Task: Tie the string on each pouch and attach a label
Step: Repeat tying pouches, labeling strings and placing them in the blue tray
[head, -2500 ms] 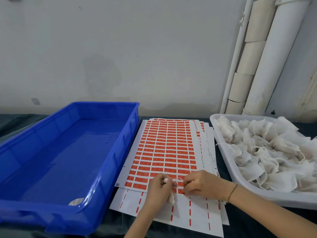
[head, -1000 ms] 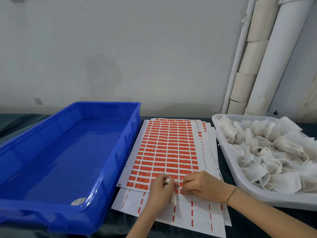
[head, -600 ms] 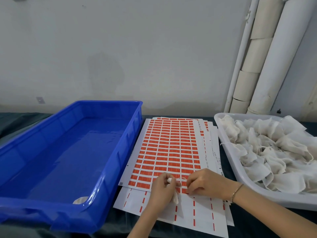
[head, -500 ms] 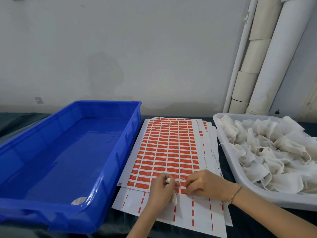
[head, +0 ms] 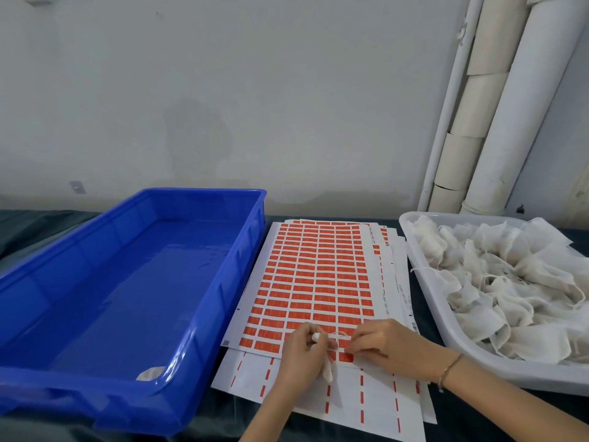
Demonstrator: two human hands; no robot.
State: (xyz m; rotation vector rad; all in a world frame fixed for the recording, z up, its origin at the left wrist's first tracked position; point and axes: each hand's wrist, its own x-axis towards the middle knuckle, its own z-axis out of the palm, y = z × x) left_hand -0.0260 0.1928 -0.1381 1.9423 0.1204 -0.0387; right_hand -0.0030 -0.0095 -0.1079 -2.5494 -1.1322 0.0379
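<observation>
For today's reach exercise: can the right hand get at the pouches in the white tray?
Likely yes: the right hand, busy with a string, is right beside the white tray; nothing stands between, and the pouches lie uncovered.

A plain pale grey wall [head: 287, 74], marked by a faint darker patch [head: 197, 138] and a small plate [head: 77, 187] low on the left, rises behind the dark-covered tabletop [head: 38, 224], while thick white and cream pipes [head: 522, 106] and a thin pipe [head: 446, 122] climb the right corner in soft, even light.

right hand [head: 392, 346] drawn slightly away from left hand [head: 302, 358], thin string [head: 339, 334] now stretched between them
</observation>
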